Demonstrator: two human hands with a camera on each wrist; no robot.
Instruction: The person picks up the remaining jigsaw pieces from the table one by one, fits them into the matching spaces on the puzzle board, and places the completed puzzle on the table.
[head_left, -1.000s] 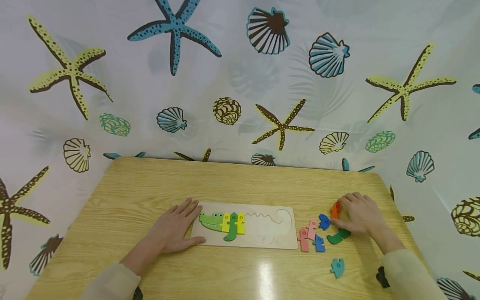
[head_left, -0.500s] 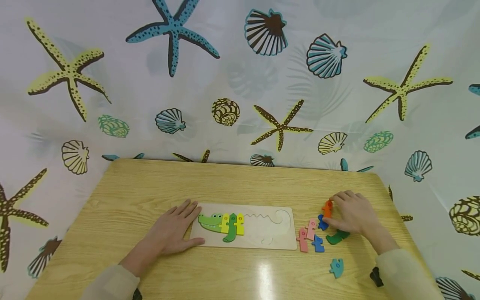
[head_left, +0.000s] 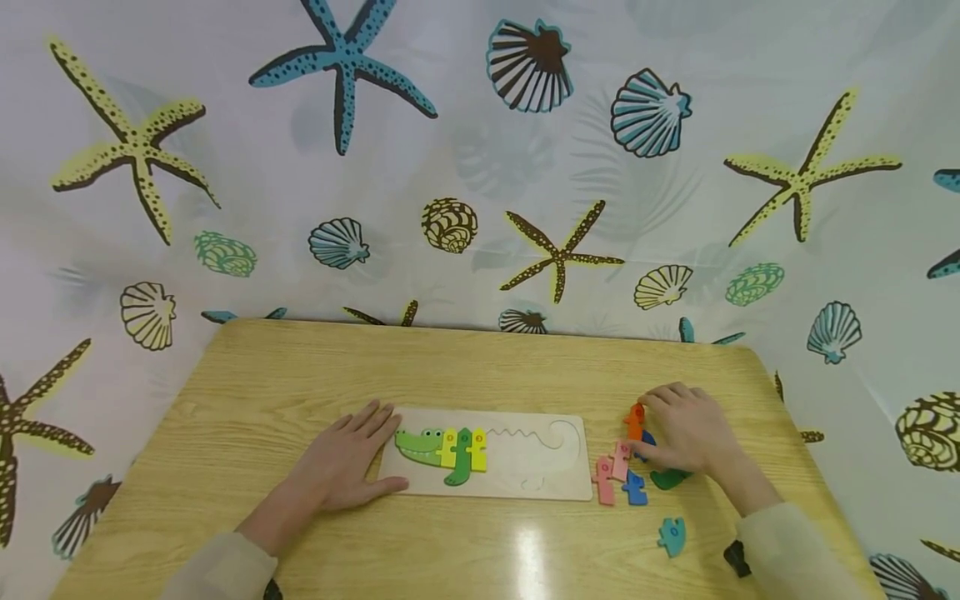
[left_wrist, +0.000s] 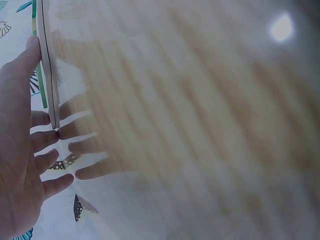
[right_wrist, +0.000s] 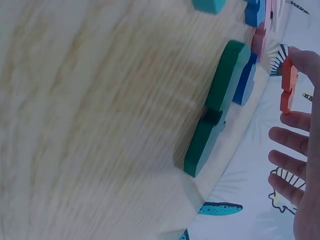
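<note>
My right hand (head_left: pixel 686 429) pinches an orange puzzle piece (right_wrist: pixel 287 86) between thumb and index finger, its other fingers spread. In the head view the orange piece overlaps a blue piece (head_left: pixel 646 447) on the table. A dark green piece (right_wrist: pixel 220 105) lies below this hand. My left hand (head_left: pixel 341 458) rests at the left end of a pale wooden puzzle board (head_left: pixel 536 471), fingers along that end and thumb at the near left corner. On the board sit a green crocodile head (head_left: pixel 420 447), two yellow pieces (head_left: pixel 478 450) and a green leg piece (head_left: pixel 462 458).
Two pink pieces (head_left: pixel 605 482) and another blue piece (head_left: pixel 635 489) lie against the board's right end. A teal piece (head_left: pixel 672 537) lies nearer. The wooden table (head_left: pixel 375 358) meets a shell-patterned cloth (head_left: pixel 480 167) behind.
My right hand has carried the orange piece leftward, from beside the green piece to over the blue one, toward the board. The left hand stays at the board's end.
</note>
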